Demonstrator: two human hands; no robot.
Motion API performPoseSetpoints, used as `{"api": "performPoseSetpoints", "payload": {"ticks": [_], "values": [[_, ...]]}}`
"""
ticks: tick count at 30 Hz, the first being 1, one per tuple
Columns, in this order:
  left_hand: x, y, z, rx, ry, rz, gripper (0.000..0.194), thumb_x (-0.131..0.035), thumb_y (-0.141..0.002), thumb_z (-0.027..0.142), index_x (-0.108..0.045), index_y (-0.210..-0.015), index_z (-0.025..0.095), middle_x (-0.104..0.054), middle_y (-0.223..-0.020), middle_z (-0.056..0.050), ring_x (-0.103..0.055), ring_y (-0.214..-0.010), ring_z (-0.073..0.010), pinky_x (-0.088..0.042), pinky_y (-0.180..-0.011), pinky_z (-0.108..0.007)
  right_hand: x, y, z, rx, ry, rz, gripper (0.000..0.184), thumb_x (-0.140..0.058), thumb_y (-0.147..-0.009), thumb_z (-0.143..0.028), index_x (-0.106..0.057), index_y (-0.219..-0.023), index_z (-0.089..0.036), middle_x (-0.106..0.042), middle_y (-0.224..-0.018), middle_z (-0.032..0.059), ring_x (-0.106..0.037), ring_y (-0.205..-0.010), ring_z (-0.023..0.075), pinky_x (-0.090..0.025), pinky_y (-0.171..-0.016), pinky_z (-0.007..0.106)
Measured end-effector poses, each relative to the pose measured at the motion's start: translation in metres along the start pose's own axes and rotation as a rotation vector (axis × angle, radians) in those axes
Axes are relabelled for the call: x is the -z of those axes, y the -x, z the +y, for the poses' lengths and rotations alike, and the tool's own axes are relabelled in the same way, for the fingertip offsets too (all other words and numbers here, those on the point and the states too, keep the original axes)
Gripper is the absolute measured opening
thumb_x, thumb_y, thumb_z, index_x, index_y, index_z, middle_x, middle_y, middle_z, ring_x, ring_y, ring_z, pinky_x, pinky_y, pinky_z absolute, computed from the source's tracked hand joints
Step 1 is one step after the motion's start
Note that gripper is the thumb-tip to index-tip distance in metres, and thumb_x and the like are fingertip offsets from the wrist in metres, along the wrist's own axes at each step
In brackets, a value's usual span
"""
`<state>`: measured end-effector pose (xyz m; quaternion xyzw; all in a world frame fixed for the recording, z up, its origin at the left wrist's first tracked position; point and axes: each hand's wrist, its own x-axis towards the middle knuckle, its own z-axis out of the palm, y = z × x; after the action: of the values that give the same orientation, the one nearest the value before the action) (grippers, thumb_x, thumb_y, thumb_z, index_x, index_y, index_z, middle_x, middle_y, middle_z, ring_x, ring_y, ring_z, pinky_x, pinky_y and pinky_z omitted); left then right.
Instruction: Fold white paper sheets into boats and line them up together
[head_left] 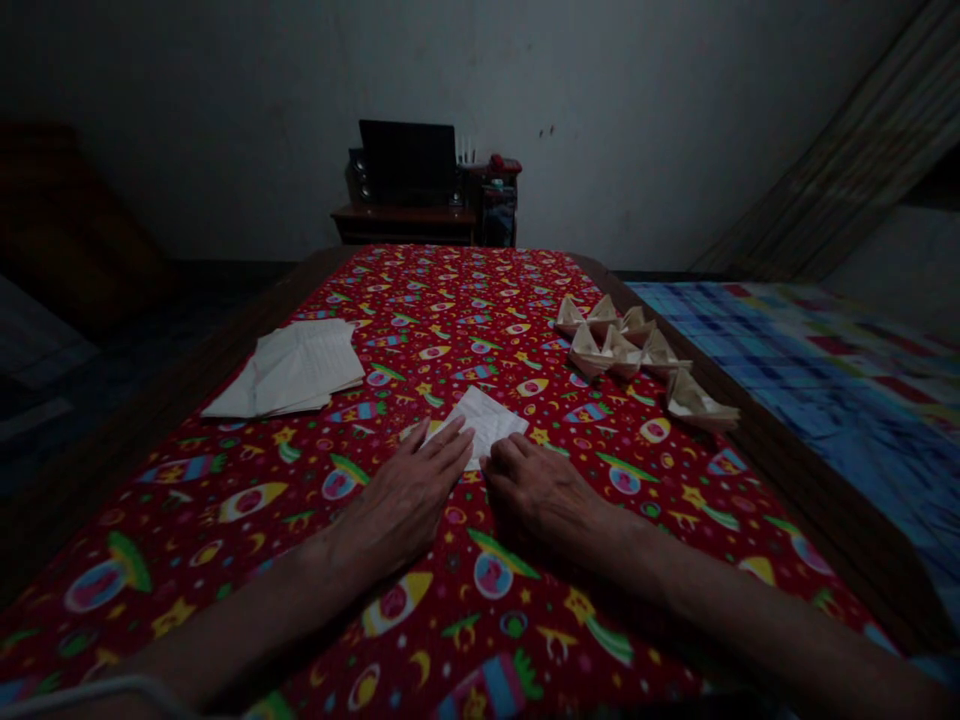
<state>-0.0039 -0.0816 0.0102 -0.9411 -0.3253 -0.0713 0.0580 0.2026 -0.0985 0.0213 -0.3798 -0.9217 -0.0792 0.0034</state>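
A small white sheet of folded paper (489, 420) lies turned like a diamond on the red cloth in front of me. My left hand (420, 478) rests on its left side, fingers stretched out flat over the edge. At the near right edge, my right hand (536, 485) is closed, its curled fingers on the paper; the fingertips are hidden beneath the hand. To the left is a loose stack of printed paper sheets (304, 365). Several folded paper shapes with pointed corners (611, 340) stand in a cluster on the right, and one paper shape (697, 400) sits nearer to me.
The table carries a red patterned cloth (457, 300) with a dark wooden rim (840, 530). Beyond its far end, a black monitor (409, 163) stands on a small desk against the wall. A blue checked cover (750, 340) spreads along the right side. The room is dim.
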Motion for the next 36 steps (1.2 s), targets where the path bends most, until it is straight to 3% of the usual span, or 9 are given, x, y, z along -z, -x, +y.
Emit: {"api": "performPoseSetpoints", "payload": {"ticks": [4, 8, 11, 16, 19, 23, 29, 33, 36], "values": [[0.003, -0.002, 0.01, 0.022, -0.026, 0.004, 0.051, -0.043, -0.08, 0.011, -0.044, -0.132, 0.013, -0.031, -0.148, -0.009, -0.017, -0.139, -0.0267, -0.012, -0.112, -0.049, -0.002, 0.001, 0.001, -0.002, -0.025, 0.024, 0.02, -0.042, -0.09, -0.011, -0.06, -0.099, -0.012, -0.056, -0.093, 0.0106, -0.047, -0.083, 0.0209, -0.043, -0.066, 0.032], [-0.002, 0.0, 0.012, -0.071, 0.052, 0.007, 0.058, -0.039, -0.08, 0.006, -0.033, -0.138, 0.009, -0.035, -0.146, -0.011, -0.025, -0.137, -0.0224, -0.021, -0.111, -0.045, -0.01, 0.003, 0.002, 0.004, -0.021, 0.116, 0.016, -0.048, -0.087, -0.011, -0.061, -0.096, -0.014, -0.056, -0.094, 0.01, -0.047, -0.082, 0.0198, -0.041, -0.066, 0.03], [-0.001, 0.002, 0.012, -0.045, 0.097, 0.025, 0.05, -0.038, -0.088, 0.015, -0.035, -0.138, 0.013, -0.038, -0.144, -0.011, -0.03, -0.135, -0.0224, -0.024, -0.11, -0.045, -0.016, 0.004, 0.005, -0.013, -0.046, 0.203, 0.014, -0.051, -0.087, -0.014, -0.062, -0.095, -0.015, -0.057, -0.088, 0.0082, -0.048, -0.077, 0.018, -0.039, -0.061, 0.028], [0.003, 0.005, 0.011, -0.004, 0.116, 0.056, 0.042, -0.04, -0.093, 0.028, -0.041, -0.134, 0.017, -0.044, -0.14, -0.01, -0.038, -0.131, -0.0241, -0.026, -0.108, -0.048, -0.021, 0.009, 0.028, -0.153, -0.165, 0.315, 0.016, -0.047, -0.088, -0.016, -0.063, -0.09, -0.016, -0.059, -0.088, 0.0083, -0.051, -0.073, 0.0149, -0.037, -0.059, 0.025], [0.001, 0.003, 0.004, -0.024, 0.13, 0.066, 0.036, -0.04, -0.093, 0.024, -0.047, -0.129, 0.021, -0.05, -0.136, -0.008, -0.043, -0.127, -0.0233, -0.025, -0.108, -0.05, -0.021, 0.008, 0.046, -0.266, -0.226, 0.381, 0.022, -0.047, -0.09, -0.026, -0.058, -0.106, -0.015, -0.058, -0.098, 0.0108, -0.053, -0.081, 0.0168, -0.04, -0.066, 0.026], [-0.001, 0.0, -0.006, -0.058, 0.156, 0.09, 0.034, -0.038, -0.092, 0.016, -0.053, -0.122, 0.021, -0.057, -0.128, -0.007, -0.048, -0.122, -0.0209, -0.027, -0.106, -0.048, -0.02, -0.004, 0.057, -0.375, -0.255, 0.32, 0.029, -0.044, -0.092, -0.035, -0.055, -0.11, -0.015, -0.058, -0.094, 0.011, -0.054, -0.08, 0.0182, -0.039, -0.066, 0.027], [0.005, -0.001, -0.01, -0.075, 0.097, 0.08, 0.037, -0.041, -0.09, 0.012, -0.05, -0.124, 0.02, -0.057, -0.128, -0.006, -0.048, -0.12, -0.0191, -0.023, -0.109, -0.045, -0.019, -0.021, 0.058, -0.384, -0.494, 0.214, 0.023, -0.052, -0.087, -0.033, -0.056, -0.101, -0.016, -0.06, -0.082, 0.005, -0.053, -0.071, 0.0143, -0.035, -0.06, 0.023], [0.004, -0.007, -0.018, -0.133, 0.008, 0.107, 0.032, -0.044, -0.09, 0.013, -0.053, -0.12, 0.019, -0.059, -0.125, -0.005, -0.047, -0.12, -0.0199, -0.022, -0.109, -0.045, -0.021, -0.011, 0.053, -0.465, -0.713, 0.244, 0.036, -0.054, -0.083, -0.031, -0.048, -0.116, -0.018, -0.059, -0.079, 0.0013, -0.052, -0.068, 0.0134, -0.035, -0.057, 0.022], [0.003, -0.018, -0.028, -0.183, -0.031, 0.124, 0.031, -0.046, -0.089, 0.013, -0.054, -0.118, 0.019, -0.059, -0.123, -0.005, -0.046, -0.121, -0.0217, -0.025, -0.108, -0.044, -0.017, 0.009, 0.034, -0.518, -0.793, 0.24, 0.04, -0.05, -0.085, -0.028, -0.043, -0.123, -0.018, -0.059, -0.075, 0.0003, -0.051, -0.062, 0.0124, -0.035, -0.054, 0.022]]}}
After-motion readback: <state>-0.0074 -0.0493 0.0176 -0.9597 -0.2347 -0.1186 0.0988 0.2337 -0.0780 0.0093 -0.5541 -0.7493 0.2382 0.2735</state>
